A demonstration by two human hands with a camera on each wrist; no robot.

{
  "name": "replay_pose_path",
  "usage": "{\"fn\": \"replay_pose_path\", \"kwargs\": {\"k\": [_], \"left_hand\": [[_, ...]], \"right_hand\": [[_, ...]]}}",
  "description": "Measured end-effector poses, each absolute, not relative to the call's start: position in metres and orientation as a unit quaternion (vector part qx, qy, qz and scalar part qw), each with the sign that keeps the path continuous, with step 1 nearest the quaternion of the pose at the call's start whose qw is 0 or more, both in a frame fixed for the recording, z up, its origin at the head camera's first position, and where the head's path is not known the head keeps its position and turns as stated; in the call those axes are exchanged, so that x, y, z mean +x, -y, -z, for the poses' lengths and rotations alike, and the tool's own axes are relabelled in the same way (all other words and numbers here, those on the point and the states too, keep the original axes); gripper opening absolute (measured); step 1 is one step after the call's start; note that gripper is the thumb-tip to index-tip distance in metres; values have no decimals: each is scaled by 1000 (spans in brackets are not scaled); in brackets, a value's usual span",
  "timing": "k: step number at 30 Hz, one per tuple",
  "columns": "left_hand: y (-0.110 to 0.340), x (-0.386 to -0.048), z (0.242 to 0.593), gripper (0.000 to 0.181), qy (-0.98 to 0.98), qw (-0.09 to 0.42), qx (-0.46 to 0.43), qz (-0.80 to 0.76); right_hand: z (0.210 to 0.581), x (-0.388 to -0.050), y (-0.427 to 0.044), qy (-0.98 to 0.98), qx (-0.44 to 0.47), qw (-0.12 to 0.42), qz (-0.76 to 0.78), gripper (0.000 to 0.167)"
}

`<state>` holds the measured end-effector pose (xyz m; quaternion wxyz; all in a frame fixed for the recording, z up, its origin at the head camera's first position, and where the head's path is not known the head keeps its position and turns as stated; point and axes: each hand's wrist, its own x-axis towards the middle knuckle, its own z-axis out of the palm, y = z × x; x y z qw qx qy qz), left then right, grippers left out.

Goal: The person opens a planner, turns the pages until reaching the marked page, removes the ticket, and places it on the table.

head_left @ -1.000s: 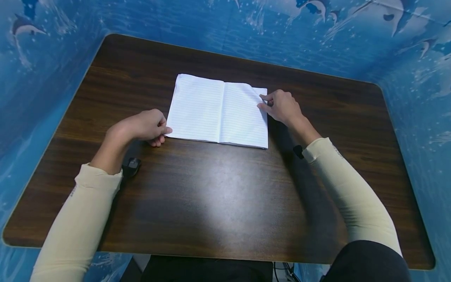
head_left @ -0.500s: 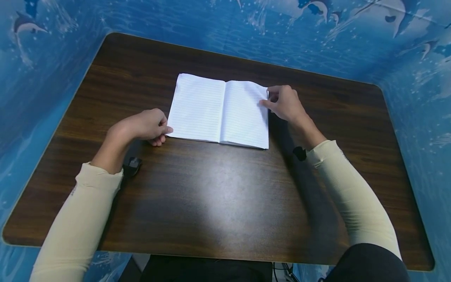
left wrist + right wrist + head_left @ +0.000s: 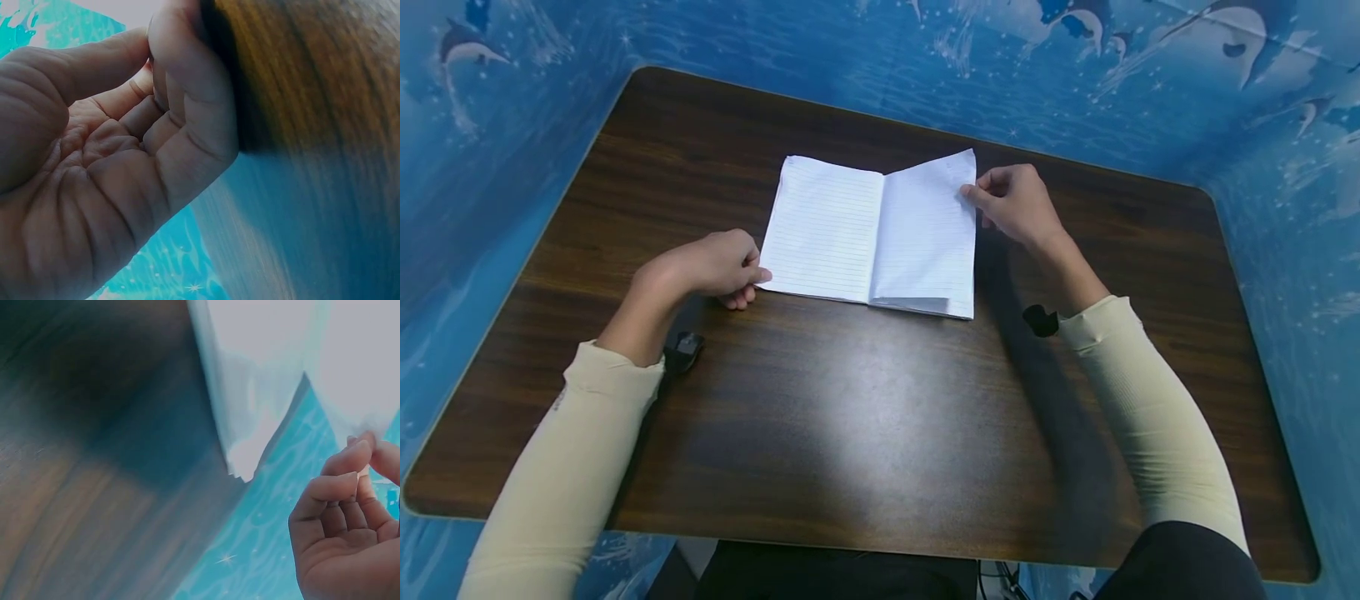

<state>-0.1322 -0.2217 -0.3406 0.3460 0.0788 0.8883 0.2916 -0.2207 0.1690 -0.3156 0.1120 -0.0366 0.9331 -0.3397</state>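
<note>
An open notebook (image 3: 827,229) with white lined pages lies on the table, its fold running up the middle. My left hand (image 3: 718,262) pinches its near left corner between thumb and fingers. A white edge of paper (image 3: 134,9) shows beyond the fingertips in the left wrist view. On the other side, my right hand (image 3: 1018,204) pinches the outer edge of a page (image 3: 928,225), which is raised off the right half. The right wrist view shows that raised page (image 3: 356,369) between thumb and fingertip, with the other pages (image 3: 250,381) lying below it.
The dark wood-grain table (image 3: 880,433) spreads around the notebook on all sides. Blue cloth (image 3: 887,58) printed with dolphins hangs behind and at both sides. Some dark cables (image 3: 1006,577) show below the table's near edge.
The right hand has lifted the right-hand page by its edge and moved slightly up and away. The page's far corner now stands higher. The left hand stays at its corner.
</note>
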Motion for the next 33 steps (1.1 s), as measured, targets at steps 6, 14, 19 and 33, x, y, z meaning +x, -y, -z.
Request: {"fn": "replay_pose_path", "kwargs": {"k": [6,14,19,33], "left_hand": [[221,-132,340,28,-888,351,72,-290],[219,-133,339,28,-885,354,67,-294],[220,-133,341,30,-887,353,77,-288],[220,-132,340,30,-888,349,76,-288]], "right_hand": [[305,-223,-157,-916,-43,92,389,35],[292,-225,-135,-907,-54,88,409,33],[286,-228,-122,-896,-63,94,430,31],[280,-234,-71,-860,-91,107,490,26]]}}
